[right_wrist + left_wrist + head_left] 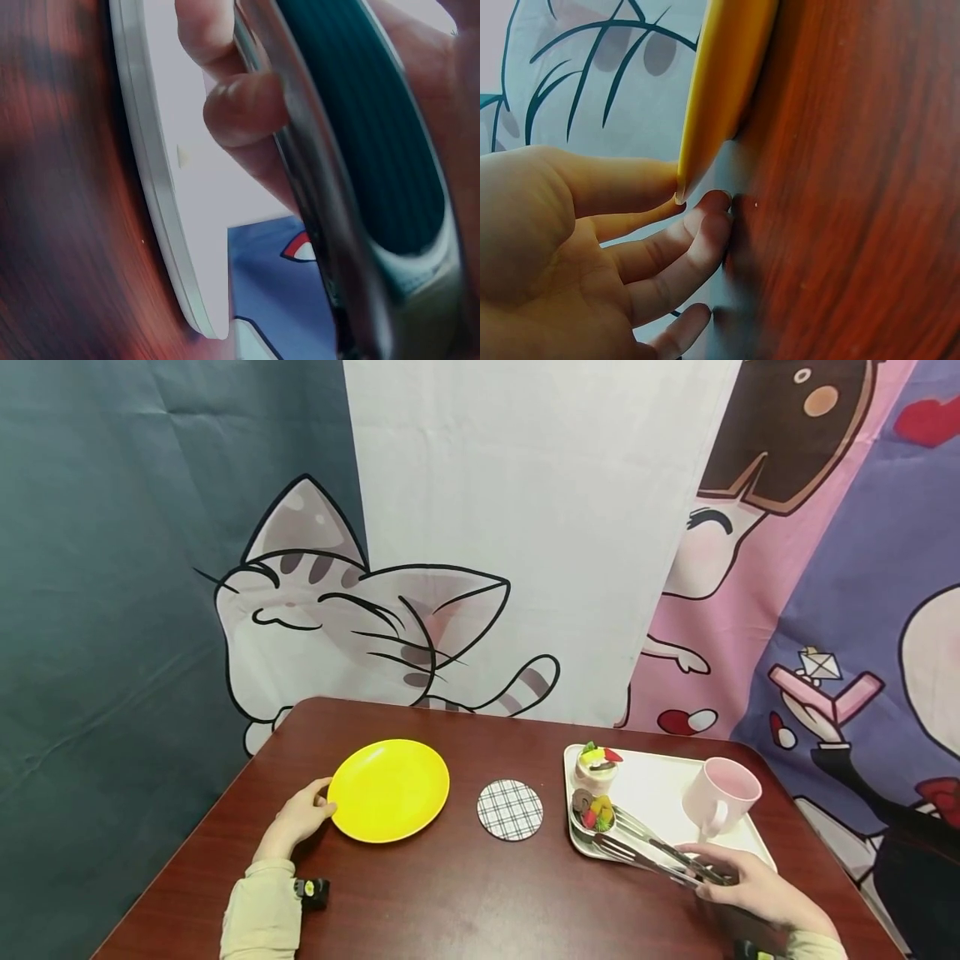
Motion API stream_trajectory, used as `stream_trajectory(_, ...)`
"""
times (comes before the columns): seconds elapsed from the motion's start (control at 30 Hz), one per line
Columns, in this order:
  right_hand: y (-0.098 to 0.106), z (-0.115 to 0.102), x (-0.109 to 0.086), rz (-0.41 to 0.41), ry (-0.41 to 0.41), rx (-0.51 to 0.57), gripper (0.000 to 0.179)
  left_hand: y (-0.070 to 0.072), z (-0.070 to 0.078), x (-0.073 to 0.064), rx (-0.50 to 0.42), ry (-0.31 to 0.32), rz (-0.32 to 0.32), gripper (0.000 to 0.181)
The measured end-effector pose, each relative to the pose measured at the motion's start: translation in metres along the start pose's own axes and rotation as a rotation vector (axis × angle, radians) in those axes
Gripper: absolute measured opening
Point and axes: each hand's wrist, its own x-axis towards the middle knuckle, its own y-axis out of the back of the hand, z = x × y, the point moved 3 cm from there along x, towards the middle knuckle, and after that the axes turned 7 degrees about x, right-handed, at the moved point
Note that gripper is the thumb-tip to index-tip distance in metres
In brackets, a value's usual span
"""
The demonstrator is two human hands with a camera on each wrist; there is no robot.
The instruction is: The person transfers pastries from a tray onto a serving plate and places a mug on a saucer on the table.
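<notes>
My left hand point(300, 817) is at the left rim of a yellow plate point(388, 791) on the table. In the left wrist view the thumb and a finger pinch the plate's edge point(724, 67), with the other fingers bent near the tabletop. My right hand point(761, 887) grips metal tongs point(660, 852) with dark handle grips. Their spread tips reach to a small dessert cup point(592, 814) topped with fruit pieces and a brown swirl, at the tray's near left corner. The right wrist view shows fingers point(244, 109) curled round the tongs' handle point(360, 120).
A white tray point(660, 768) on the right bears the cup, a second fruit-topped dessert cup point(596, 768) behind it and a pink mug point(723, 793). Between plate and tray lies a round checked coaster point(510, 810). Printed cloth point(540, 527) hangs behind the brown table point(465, 893).
</notes>
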Motion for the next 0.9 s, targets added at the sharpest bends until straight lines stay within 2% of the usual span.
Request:
stream_trajectory(0.2,-0.003,-0.002,0.006,-0.002,0.015,-0.007,0.048,-0.001,-0.002,0.001,-0.002,0.002,-0.002,0.054)
stream_trajectory(0.3,-0.005,-0.003,0.008,-0.015,0.097,-0.016,0.042,-0.001,-0.002,0.002,-0.002,0.006,-0.007,0.054)
stream_trajectory(0.43,-0.007,-0.005,0.008,-0.031,0.269,-0.019,0.029,-0.002,-0.003,0.002,-0.005,0.012,-0.011,0.054)
stream_trajectory(0.53,-0.007,-0.005,0.007,-0.025,0.330,-0.002,0.027,-0.003,-0.002,0.002,-0.005,0.016,-0.014,0.054)
stream_trajectory(0.9,0.000,-0.005,-0.004,0.119,0.173,-0.103,0.023,-0.003,-0.003,0.004,-0.003,0.010,-0.012,0.054)
